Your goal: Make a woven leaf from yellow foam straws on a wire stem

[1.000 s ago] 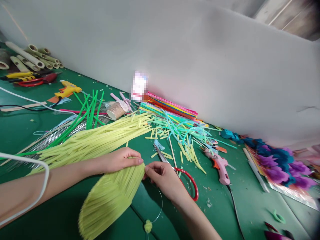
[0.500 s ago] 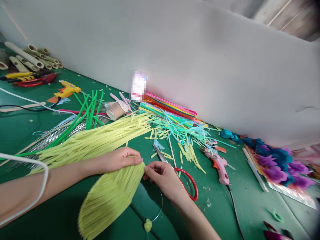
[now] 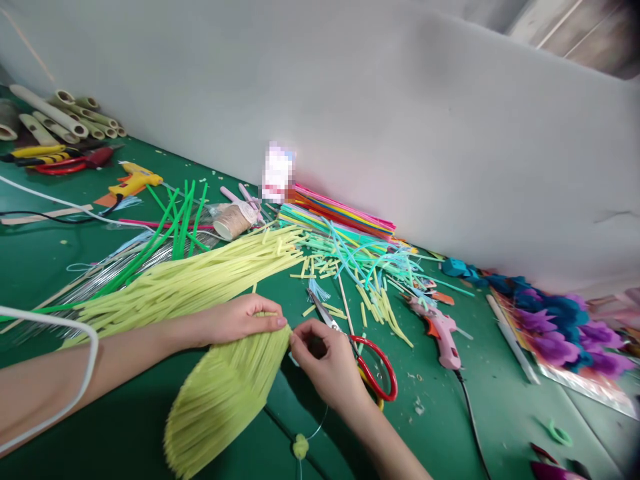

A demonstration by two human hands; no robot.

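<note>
My left hand (image 3: 240, 319) is closed over the narrow end of a fan-shaped bundle of pale yellow-green strips (image 3: 225, 393), pressing it onto the green table (image 3: 30, 260). My right hand (image 3: 327, 363) pinches at the same tip of the bundle, its fingers curled; a thin wire (image 3: 320, 419) runs from it down to a small yellow pompom (image 3: 300, 445). Red-handled scissors (image 3: 370, 367) lie just right of my right hand, partly under it.
A big heap of long yellow strips (image 3: 200, 277) and green sticks (image 3: 175, 227) lies behind my left arm. Colored straws (image 3: 345, 217), a twine spool (image 3: 233, 220), a pink glue gun (image 3: 440, 330), a yellow glue gun (image 3: 135, 180), blue and purple feathery pieces (image 3: 560, 327), tubes (image 3: 60, 117).
My right hand has curled more over the bundle's tip and shifted slightly onto the scissors. The bundle's wide end has swung a little to the right. The left hand has stayed in place.
</note>
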